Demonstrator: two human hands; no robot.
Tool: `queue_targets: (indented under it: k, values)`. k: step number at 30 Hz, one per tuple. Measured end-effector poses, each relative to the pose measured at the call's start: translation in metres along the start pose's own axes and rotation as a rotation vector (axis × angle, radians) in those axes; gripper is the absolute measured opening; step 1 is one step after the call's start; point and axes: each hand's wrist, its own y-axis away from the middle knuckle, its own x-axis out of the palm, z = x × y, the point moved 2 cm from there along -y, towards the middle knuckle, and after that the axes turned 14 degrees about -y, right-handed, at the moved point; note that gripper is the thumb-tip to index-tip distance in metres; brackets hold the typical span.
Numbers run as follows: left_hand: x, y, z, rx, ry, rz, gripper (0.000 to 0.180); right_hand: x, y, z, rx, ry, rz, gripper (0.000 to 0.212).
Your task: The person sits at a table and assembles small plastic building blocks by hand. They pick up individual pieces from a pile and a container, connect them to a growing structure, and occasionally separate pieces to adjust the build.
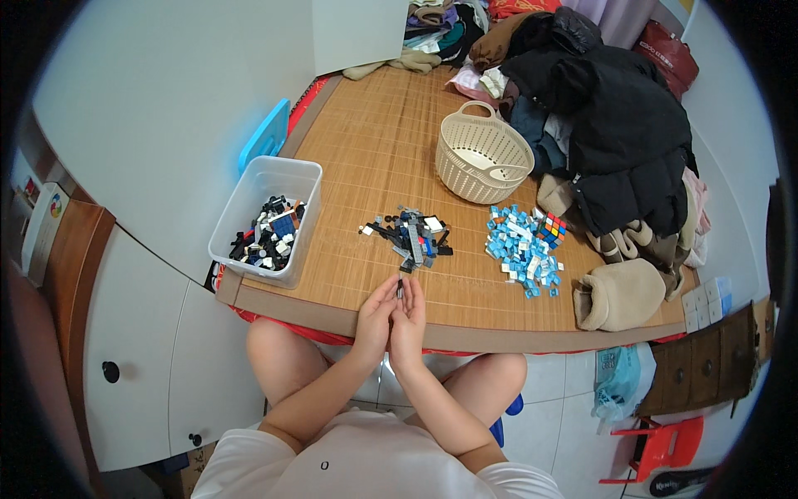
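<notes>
My left hand (376, 309) and my right hand (408, 318) meet at the table's near edge. Pinched between their fingertips is a small dark building-brick piece (400, 289), mostly covered by the fingers. Just beyond them lies a loose pile of grey, black, white and blue building bricks (413, 237), its nearest piece close to my fingertips. To the left stands a clear plastic box (305, 218) holding many mixed bricks (270, 237). A heap of light-blue and white small pieces (524, 249) is spread to the right.
A puzzle cube (551, 230) touches the blue heap. Behind it stands a beige perforated basket (482, 158). Dark jackets (623, 133) and other clothes pile up at the right, near a beige fleece item (619, 298). A blue lid (264, 135) leans behind the clear box.
</notes>
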Motion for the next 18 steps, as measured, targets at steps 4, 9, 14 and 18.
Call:
queue_targets:
  k: [4,9,14,18]
  values:
    - [0.003,0.003,-0.004,0.015,0.029,-0.016,0.046,0.0,0.001,0.0,-0.029,-0.032,0.024,0.059]
    - [0.006,0.006,-0.009,0.068,0.064,-0.03,0.045,0.004,0.004,0.006,-0.075,-0.087,0.039,0.062]
    - [0.008,0.009,-0.012,0.095,0.094,-0.042,0.045,0.01,0.008,0.01,-0.124,-0.088,0.035,0.066]
    - [0.01,0.014,-0.022,0.111,0.096,-0.061,0.044,0.017,0.011,0.015,-0.131,-0.084,0.069,0.065]
